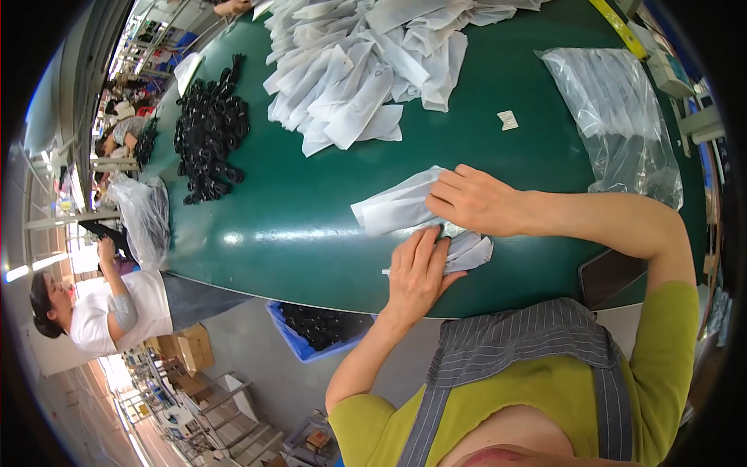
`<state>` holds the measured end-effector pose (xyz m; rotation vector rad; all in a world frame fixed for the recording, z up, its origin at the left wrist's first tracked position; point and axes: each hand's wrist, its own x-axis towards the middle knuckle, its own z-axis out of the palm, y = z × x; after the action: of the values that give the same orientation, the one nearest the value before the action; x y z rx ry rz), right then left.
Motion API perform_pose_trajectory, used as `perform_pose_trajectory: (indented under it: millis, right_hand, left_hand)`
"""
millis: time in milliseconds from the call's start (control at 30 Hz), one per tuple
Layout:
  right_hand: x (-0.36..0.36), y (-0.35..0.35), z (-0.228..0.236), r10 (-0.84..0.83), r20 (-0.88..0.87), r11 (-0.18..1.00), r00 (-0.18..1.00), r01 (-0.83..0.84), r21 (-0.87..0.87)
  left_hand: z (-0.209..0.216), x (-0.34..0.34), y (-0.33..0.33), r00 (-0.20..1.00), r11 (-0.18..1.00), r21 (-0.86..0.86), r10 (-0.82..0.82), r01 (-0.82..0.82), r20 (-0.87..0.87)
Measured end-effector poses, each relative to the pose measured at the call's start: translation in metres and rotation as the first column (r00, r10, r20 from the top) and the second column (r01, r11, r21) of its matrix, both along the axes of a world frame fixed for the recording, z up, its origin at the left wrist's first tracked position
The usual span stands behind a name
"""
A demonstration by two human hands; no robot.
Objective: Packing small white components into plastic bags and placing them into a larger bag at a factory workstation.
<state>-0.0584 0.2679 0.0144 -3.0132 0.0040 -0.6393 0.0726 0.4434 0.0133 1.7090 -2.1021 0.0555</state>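
My right hand (476, 201) is closed on a frosted white plastic bag (395, 204), its fingers curled over the bag's right end. Just nearer to me, my left hand (419, 274) lies with its fingers stretched and thumb spread over a second frosted piece (470, 253), crumpled against the green table (311, 257). Whether the two pieces are one folded bag I cannot tell. A small dark bit shows between the hands. Farther off lies a large heap of similar frosted bags (350, 86), and left of it a pile of black coiled cables (208, 128).
A clear bag of flat white pieces (611, 109) lies at the right, near a yellow strip (618, 27). A dark flat device (611, 278) rests by my right elbow. Below the table edge stands a blue bin (292, 335) of black items. A co-worker (117, 307) stands at left.
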Motion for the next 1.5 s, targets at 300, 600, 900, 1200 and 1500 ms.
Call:
perform_pose_trajectory:
  millis: [300,600,900,1200,1500]
  right_hand:
    - [0.016,-0.018,0.006,0.022,-0.109,0.942,0.994,0.016,0.334]
    - [0.059,-0.057,0.030,0.452,-0.544,0.741,0.707,0.042,0.670]
    - [0.106,-0.113,0.006,-0.259,0.029,0.948,0.965,0.260,-0.186]
    - [-0.040,-0.026,0.008,0.082,-0.131,0.741,0.988,0.028,0.671]
    - [-0.104,0.050,0.036,-0.276,-0.401,0.464,0.873,0.487,0.740]
  left_hand:
    - [-0.005,-0.013,-0.004,0.973,0.986,0.105,0.145,-0.127,-0.181]
    - [0.002,0.012,-0.014,0.994,0.982,0.159,0.104,-0.106,0.019]
    - [-0.020,-0.005,-0.019,0.977,0.993,0.013,0.117,-0.117,-0.178]
    - [0.005,-0.027,-0.032,0.997,0.997,0.080,0.028,-0.023,-0.065]
    - [-0.002,-0.081,-0.052,0.920,0.921,0.006,0.391,-0.390,-0.018]
